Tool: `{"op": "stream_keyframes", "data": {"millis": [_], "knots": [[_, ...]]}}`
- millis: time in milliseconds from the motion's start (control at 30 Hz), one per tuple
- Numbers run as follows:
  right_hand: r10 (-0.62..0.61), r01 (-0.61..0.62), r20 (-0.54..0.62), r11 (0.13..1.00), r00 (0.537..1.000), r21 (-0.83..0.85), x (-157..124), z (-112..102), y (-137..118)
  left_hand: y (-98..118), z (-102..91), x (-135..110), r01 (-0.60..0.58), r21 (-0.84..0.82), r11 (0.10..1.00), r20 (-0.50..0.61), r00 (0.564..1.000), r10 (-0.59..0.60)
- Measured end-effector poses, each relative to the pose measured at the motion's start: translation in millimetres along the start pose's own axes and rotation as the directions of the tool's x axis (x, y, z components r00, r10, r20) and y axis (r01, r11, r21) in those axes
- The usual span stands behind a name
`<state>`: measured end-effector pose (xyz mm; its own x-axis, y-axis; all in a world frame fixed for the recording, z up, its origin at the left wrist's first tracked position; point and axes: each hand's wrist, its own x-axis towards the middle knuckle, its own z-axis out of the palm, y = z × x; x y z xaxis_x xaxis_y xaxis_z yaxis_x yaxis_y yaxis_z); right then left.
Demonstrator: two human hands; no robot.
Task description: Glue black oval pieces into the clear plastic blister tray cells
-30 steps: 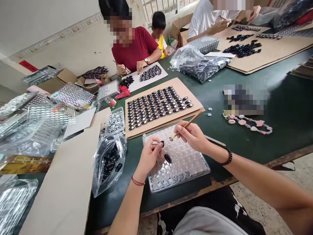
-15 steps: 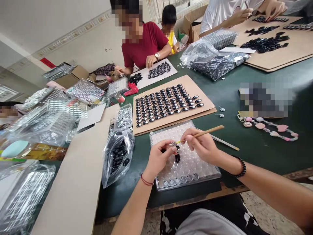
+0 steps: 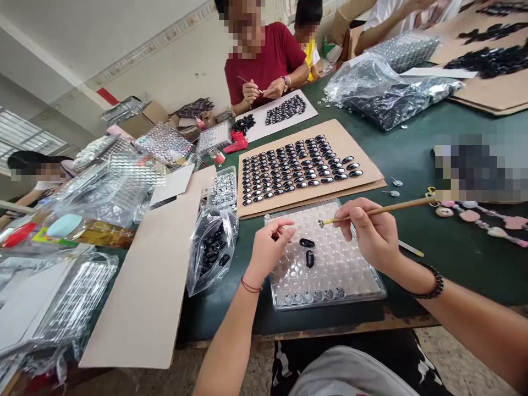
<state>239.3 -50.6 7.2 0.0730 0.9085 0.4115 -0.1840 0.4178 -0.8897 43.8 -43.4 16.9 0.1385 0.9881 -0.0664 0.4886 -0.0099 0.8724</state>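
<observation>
My right hand (image 3: 373, 234) grips a thin wooden stick (image 3: 406, 205). Its yellowish tip points left and carries a small silvery piece (image 3: 320, 224). Left of that tip hovers my left hand (image 3: 272, 246), thumb and fingers curled but apart, with nothing visible between them. Both hands are over a clear plastic tray (image 3: 363, 275) patterned with round cells. Two loose black oval pieces lie on it, one crosswise (image 3: 307, 242) and one lengthwise (image 3: 310, 259). Several round clear pieces (image 3: 308, 297) line the tray's near edge.
Behind the tray, a brown cardboard sheet (image 3: 363, 143) bears rows of black ovals. On the left are a bag of black ovals (image 3: 214, 250), a box of small silvery parts (image 3: 223, 187) and a long board (image 3: 140, 286). A person in red (image 3: 268, 55) works opposite.
My hands have moved apart; the stick's tip has drawn away from my left fingers with a silvery piece on it. Two black ovals now show uncovered on the tray. The view has shifted.
</observation>
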Motion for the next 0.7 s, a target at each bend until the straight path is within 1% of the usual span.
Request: {"op": "stream_keyframes", "data": {"millis": [67,133,167,233,300,367,400,467,533,600,633,700], "knots": [[-0.004,0.004,0.004,0.999,1.0,-0.034,0.9,0.0,1.2,3.0,5.6,-6.7,-0.109,0.251,0.962,0.063,0.993,0.096],[-0.014,0.015,0.019,0.998,1.0,-0.053,1.5,0.0,2.4,2.8,7.7,-9.2,-0.21,0.397,0.893,0.132,0.976,0.171],[-0.021,0.023,0.028,0.998,0.999,-0.06,1.7,0.0,2.9,1.9,8.4,-9.4,-0.251,0.441,0.861,0.158,0.967,0.201],[-0.031,0.034,0.044,0.997,0.999,-0.074,1.6,0.3,3.4,-0.5,10.2,-8.9,-0.294,0.512,0.807,0.181,0.956,0.233],[-0.023,0.029,0.059,0.996,0.998,-0.09,1.3,0.5,3.4,-2.4,12.6,-8.8,-0.295,0.574,0.764,0.192,0.955,0.225],[-0.015,0.022,0.067,0.994,0.998,-0.104,1.1,0.7,3.2,-2.6,14.9,-9.6,-0.294,0.59,0.752,0.196,0.956,0.219],[-0.013,0.021,0.071,0.994,0.997,-0.108,1.1,0.7,3.1,-2.0,15.7,-10.3,-0.3,0.568,0.766,0.198,0.954,0.227],[-0.016,0.024,0.074,0.994,0.997,-0.109,1.3,0.5,3.1,0.5,16.4,-11.7,-0.309,0.477,0.823,0.182,0.951,0.251],[-0.02,0.029,0.08,0.994,0.997,-0.107,1.4,0.3,3.2,3.9,16.4,-12.8,-0.266,0.366,0.892,0.123,0.964,0.237],[-0.026,0.035,0.089,0.994,0.996,-0.104,1.1,0.2,2.9,7.0,16.0,-13.5,-0.178,0.224,0.958,0.061,0.984,0.168],[-0.029,0.038,0.093,0.994,0.995,-0.103,0.8,0.2,2.7,8.0,15.8,-13.6,-0.128,0.139,0.982,0.052,0.991,0.122],[-0.041,0.051,0.103,0.994,0.994,-0.097,-0.3,0.6,2.1,8.9,16.0,-13.8,-0.031,-0.038,0.999,0.097,0.995,0.034]]}}
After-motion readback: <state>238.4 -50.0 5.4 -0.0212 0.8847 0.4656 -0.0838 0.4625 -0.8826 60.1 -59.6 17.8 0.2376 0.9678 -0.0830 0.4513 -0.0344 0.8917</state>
